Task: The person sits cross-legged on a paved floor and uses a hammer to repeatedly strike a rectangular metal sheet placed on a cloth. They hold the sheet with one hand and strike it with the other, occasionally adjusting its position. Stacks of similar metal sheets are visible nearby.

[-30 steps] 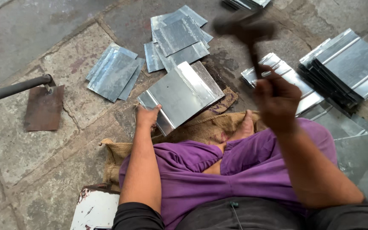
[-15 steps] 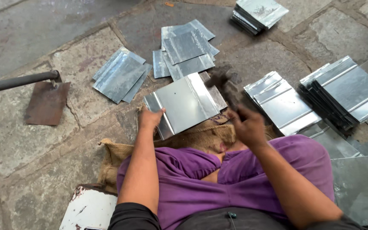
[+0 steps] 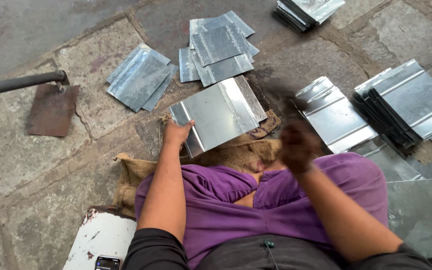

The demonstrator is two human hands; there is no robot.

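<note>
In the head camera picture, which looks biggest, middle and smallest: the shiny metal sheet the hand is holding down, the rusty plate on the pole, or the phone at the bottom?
1. Shiny metal sheet, held at its corner by the left hand.
2. Rusty plate.
3. Phone, only partly in view and nearer the camera, yet clearly smallest.

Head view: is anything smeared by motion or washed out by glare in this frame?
Head view: the right hand and whatever it grips are smeared by motion blur, so no tool outline reads. The left hand on the metal sheet is sharp. The sheet's middle shows mild glare, not blown out. Soft daylight, no hard shadows on the stone floor.
</note>
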